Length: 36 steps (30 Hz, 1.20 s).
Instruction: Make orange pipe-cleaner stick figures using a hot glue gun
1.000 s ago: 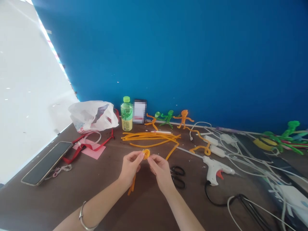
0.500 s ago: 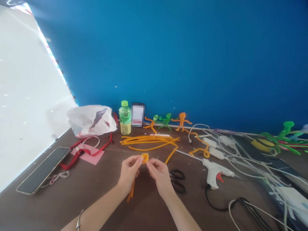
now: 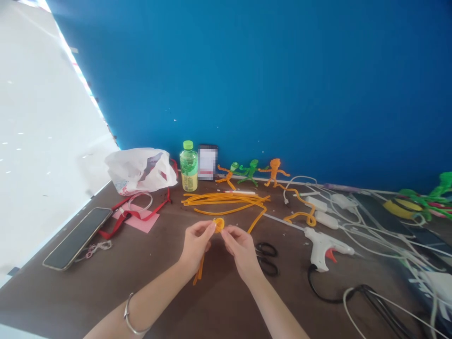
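Both of my hands meet over the brown table (image 3: 106,282) and pinch one orange pipe cleaner coil (image 3: 219,224). My left hand (image 3: 195,245) grips the coil from the left, fingers closed. My right hand (image 3: 242,248) pinches it from the right. The loose tail of the pipe cleaner (image 3: 199,273) hangs down below my left hand. A bundle of orange pipe cleaners (image 3: 226,200) lies just beyond the hands.
Black scissors (image 3: 266,258) lie right of my right hand, a white glue gun (image 3: 326,244) farther right among white cables (image 3: 370,226). Small orange and green figures (image 3: 252,172), a green bottle (image 3: 189,165) and a white plastic bag (image 3: 141,170) stand by the blue wall. A phone (image 3: 77,238) lies left.
Both hands stay pinched on the orange coil with small finger shifts. The camera view has shifted slightly; nothing on the table has moved.
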Available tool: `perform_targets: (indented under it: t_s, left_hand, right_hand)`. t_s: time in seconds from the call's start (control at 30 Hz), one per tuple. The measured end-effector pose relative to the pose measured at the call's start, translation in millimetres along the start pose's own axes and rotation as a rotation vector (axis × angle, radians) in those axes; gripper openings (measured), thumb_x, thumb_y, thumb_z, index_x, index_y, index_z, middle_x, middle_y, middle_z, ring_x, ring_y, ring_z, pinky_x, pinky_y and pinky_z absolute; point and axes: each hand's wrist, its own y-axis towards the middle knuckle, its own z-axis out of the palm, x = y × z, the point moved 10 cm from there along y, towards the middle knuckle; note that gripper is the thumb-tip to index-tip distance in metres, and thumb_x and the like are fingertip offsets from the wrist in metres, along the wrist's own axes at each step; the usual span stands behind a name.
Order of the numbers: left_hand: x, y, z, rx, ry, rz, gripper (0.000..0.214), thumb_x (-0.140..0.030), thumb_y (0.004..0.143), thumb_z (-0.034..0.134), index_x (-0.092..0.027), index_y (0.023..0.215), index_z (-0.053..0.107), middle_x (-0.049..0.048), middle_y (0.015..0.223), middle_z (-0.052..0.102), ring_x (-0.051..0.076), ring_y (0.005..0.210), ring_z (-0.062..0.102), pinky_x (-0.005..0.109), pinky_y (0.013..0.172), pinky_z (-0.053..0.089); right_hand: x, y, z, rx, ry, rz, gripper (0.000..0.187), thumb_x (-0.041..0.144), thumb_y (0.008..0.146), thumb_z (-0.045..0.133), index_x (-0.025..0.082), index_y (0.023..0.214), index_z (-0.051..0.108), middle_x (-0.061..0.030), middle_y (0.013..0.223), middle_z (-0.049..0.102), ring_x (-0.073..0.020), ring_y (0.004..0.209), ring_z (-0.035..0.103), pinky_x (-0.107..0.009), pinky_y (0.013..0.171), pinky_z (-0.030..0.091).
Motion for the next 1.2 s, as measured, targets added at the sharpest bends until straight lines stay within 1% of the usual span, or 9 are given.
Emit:
perform_targets:
  t_s: [0.2, 0.43, 0.8, 0.9, 1.07, 1.2]
  left_hand:
    - [-1, -1, 1.3, 0.01, -0.006, 0.003, 0.039, -0.047, 0.059, 0.071, -0.013, 0.077, 0.067, 0.001, 0.065, 0.06, -0.001, 0.037, 0.029, 0.017, 0.035, 0.021]
    - [-3, -1, 3.4, 0.033, 0.021, 0.017, 0.038, -0.046, 0.064, 0.068, -0.012, 0.08, 0.066, 0.0006, 0.065, 0.059, -0.001, 0.038, 0.03, 0.017, 0.036, 0.021]
    - [-5, -4, 3.9, 0.029, 0.051, 0.022, 0.038, -0.046, 0.065, 0.067, -0.011, 0.08, 0.065, 0.0009, 0.065, 0.059, -0.001, 0.037, 0.029, 0.017, 0.035, 0.021]
    - [-4, -4, 2.9, 0.023, 0.05, 0.024, 0.037, -0.045, 0.064, 0.068, -0.011, 0.08, 0.065, 0.002, 0.067, 0.06, -0.001, 0.038, 0.03, 0.017, 0.035, 0.022]
    - [0, -2, 1.9, 0.021, 0.041, 0.016, 0.038, -0.046, 0.064, 0.068, -0.012, 0.081, 0.066, 0.0026, 0.069, 0.06, -0.001, 0.039, 0.03, 0.016, 0.035, 0.021]
    - [1, -1, 1.8, 0.02, 0.056, 0.018, 0.038, -0.047, 0.064, 0.068, -0.012, 0.081, 0.066, 0.0016, 0.068, 0.059, -0.001, 0.039, 0.03, 0.016, 0.035, 0.021]
  right_hand:
    - [0, -1, 0, 0.008, 0.003, 0.008, 0.026, 0.043, 0.065, 0.069, 0.018, 0.065, 0.063, 0.0054, 0.046, 0.043, -0.0064, 0.041, 0.031, -0.022, 0.039, 0.022]
    - [-5, 0, 2, 0.024, 0.037, 0.014, 0.025, 0.041, 0.068, 0.069, 0.017, 0.068, 0.063, 0.0065, 0.048, 0.042, -0.0036, 0.041, 0.024, -0.021, 0.039, 0.017]
    - [-10, 2, 0, 0.033, 0.042, 0.011, 0.025, 0.04, 0.069, 0.069, 0.016, 0.068, 0.061, 0.006, 0.049, 0.042, -0.0034, 0.041, 0.022, -0.021, 0.039, 0.015]
    - [-11, 2, -2, 0.026, 0.033, 0.006, 0.025, 0.041, 0.068, 0.068, 0.016, 0.068, 0.062, 0.0057, 0.048, 0.043, -0.0042, 0.041, 0.024, -0.022, 0.04, 0.016]
    - [-6, 1, -2, 0.012, 0.004, -0.011, 0.029, 0.045, 0.065, 0.069, 0.017, 0.067, 0.063, 0.0053, 0.045, 0.043, -0.0067, 0.042, 0.032, -0.022, 0.04, 0.022]
    - [-3, 1, -1, 0.014, -0.003, -0.022, 0.028, 0.044, 0.065, 0.069, 0.017, 0.066, 0.064, 0.0051, 0.045, 0.043, -0.007, 0.043, 0.034, -0.022, 0.041, 0.024]
